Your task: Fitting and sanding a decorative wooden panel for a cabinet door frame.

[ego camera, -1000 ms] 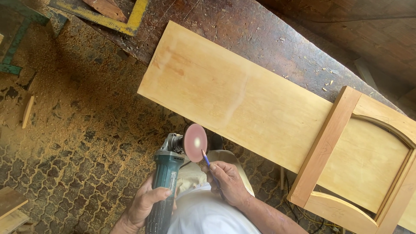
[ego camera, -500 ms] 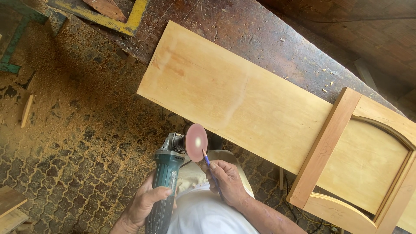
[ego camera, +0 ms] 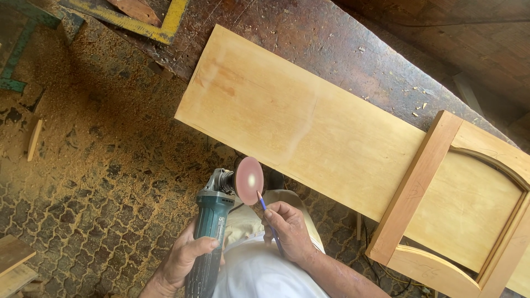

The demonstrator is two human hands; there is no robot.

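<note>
The angle grinder (ego camera: 212, 226), with a teal body and a grey metal head, is held low in the picture, just in front of the person's lap, its round pinkish-red sanding disc (ego camera: 249, 180) turned upward toward the camera. The left hand (ego camera: 182, 259) wraps the grinder's body from the left side, fingers curled around the housing and the thumb lying across its top. The right hand (ego camera: 287, 230) sits just to the right of the disc, its fingers pressed together and pinching a blue pencil (ego camera: 264, 208). The pencil's tip reaches up to the lower right edge of the disc, touching it or very nearly so; the rest of the shaft runs down under the palm.

Just beyond the disc lies a long pale plywood panel (ego camera: 298, 124), resting slantwise on a dark, worn workbench (ego camera: 331, 38). At the panel's right end sits a reddish wooden door frame (ego camera: 419, 182) with an arched rail. To the left, the patterned floor (ego camera: 83, 182) is covered in sawdust.
</note>
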